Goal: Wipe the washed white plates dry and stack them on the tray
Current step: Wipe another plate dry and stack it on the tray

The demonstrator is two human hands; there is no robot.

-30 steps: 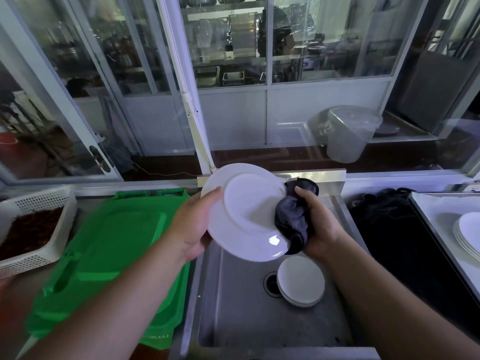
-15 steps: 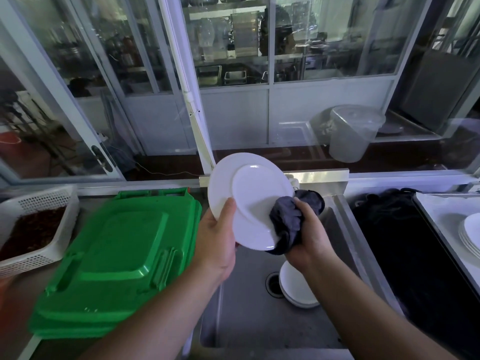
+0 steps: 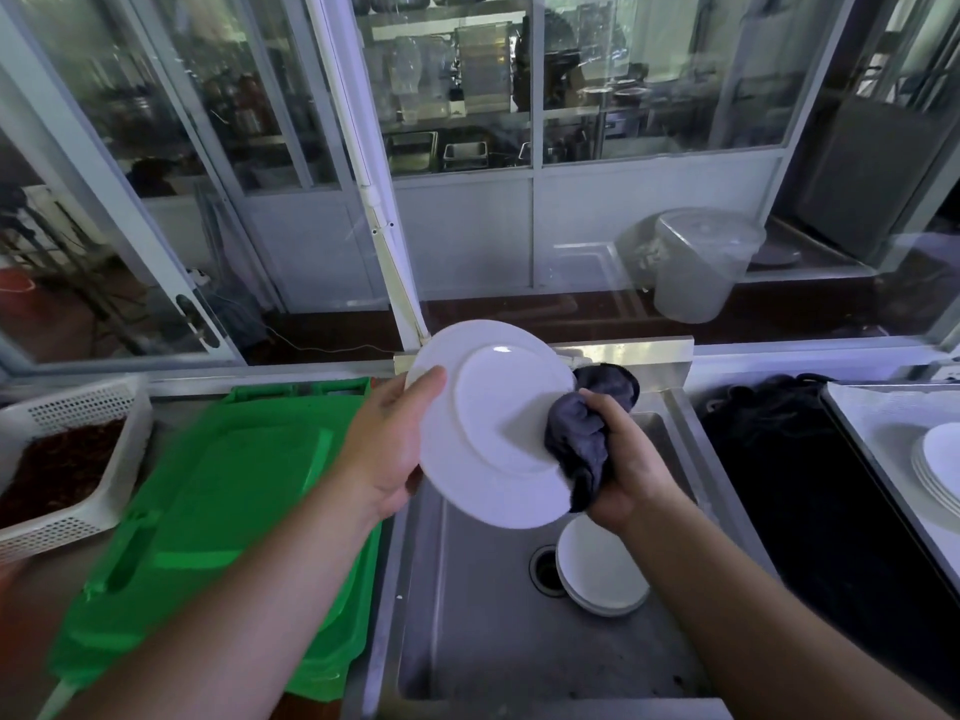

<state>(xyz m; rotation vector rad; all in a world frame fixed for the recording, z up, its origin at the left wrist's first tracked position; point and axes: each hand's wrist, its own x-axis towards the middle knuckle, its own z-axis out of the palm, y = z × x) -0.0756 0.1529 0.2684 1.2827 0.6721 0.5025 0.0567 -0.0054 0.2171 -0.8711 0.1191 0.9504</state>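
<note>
Plate likely slick, fragile; my left hand grips its rim, right hand clenches cloth.

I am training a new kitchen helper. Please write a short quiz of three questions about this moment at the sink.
1. True or false: the left hand grips the held plate at its rim.
2. What does the right hand press against that plate?
3. Where do the wiped plates lie: A) green lid, B) tray on the right, C) white basket?

Key: 1 true; 2 the dark cloth; 3 B.
</note>
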